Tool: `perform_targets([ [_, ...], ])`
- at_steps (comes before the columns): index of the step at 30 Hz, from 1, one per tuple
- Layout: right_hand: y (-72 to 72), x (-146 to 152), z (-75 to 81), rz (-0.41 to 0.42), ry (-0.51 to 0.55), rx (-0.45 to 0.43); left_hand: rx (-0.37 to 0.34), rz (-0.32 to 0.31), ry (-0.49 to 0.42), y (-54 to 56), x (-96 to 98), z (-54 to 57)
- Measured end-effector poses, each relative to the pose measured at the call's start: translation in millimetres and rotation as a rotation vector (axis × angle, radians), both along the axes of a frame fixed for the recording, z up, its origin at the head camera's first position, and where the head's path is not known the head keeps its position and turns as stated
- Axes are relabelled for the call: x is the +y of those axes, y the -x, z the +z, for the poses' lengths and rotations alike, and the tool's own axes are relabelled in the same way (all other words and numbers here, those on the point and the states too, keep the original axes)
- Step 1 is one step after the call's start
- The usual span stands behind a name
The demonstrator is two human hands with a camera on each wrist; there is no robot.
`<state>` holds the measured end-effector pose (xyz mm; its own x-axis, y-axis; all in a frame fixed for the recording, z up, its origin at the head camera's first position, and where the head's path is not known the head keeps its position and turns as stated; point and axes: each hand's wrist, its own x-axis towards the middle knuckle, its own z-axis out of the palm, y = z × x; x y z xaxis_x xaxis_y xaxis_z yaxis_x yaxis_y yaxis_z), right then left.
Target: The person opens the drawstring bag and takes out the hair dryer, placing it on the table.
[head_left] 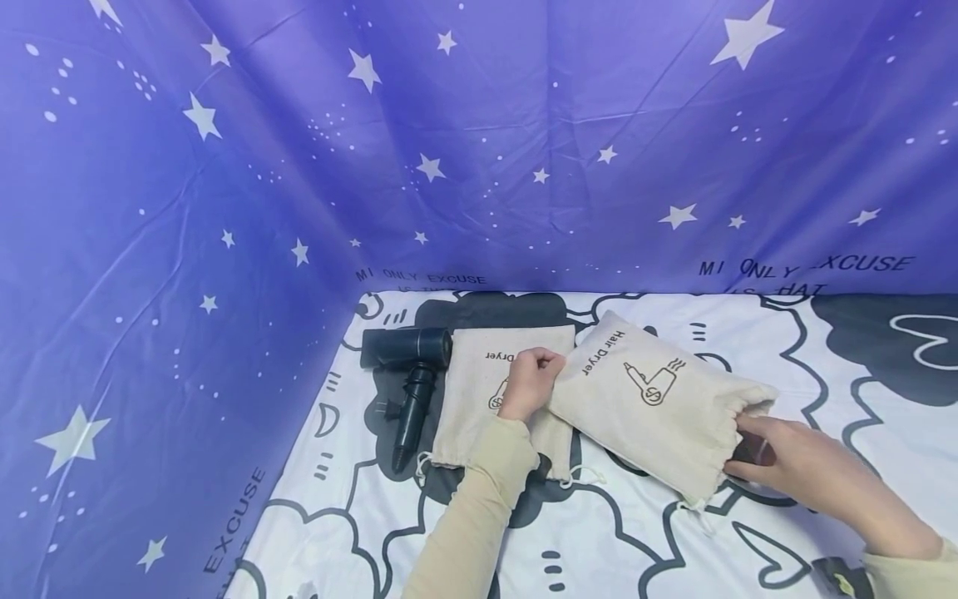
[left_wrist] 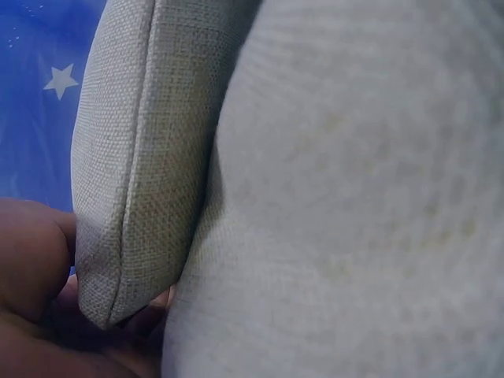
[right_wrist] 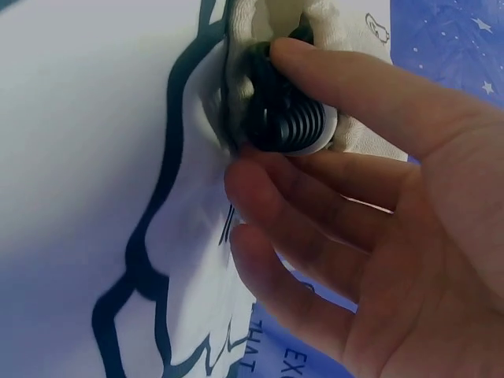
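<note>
Tilted on the bed-like printed cloth is a cream drawstring bag (head_left: 614,424) marked "Hair Dryer", bulging with something inside. My left hand (head_left: 530,381) pinches its lower left corner, shown between thumb and fingers in the left wrist view. At the gathered mouth on the right, my right hand (head_left: 804,466) has thumb and fingers around a black ribbed piece (right_wrist: 299,126) that shows in the opening. The rest of that piece is hidden in the bag. A second cream bag (head_left: 467,408) lies flat under my left forearm, its drawstrings toward me.
Left of the flat bag lies a dark hair dryer (head_left: 407,349), handle toward me. A small dark thing (head_left: 844,576) sits by my right sleeve. Purple star-printed curtains (head_left: 524,166) stand behind and to the left of the black-and-white cloth (head_left: 337,507).
</note>
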<state>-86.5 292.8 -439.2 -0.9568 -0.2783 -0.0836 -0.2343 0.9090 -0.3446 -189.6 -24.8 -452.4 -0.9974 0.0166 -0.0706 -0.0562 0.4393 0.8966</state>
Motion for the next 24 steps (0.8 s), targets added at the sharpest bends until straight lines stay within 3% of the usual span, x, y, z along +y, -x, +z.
perform_targets([
  [24, -18.3, 48.1, -2.7, -0.016, -0.084, -0.042, -0.004, 0.011, -0.001, 0.8, -4.9, 2.2],
])
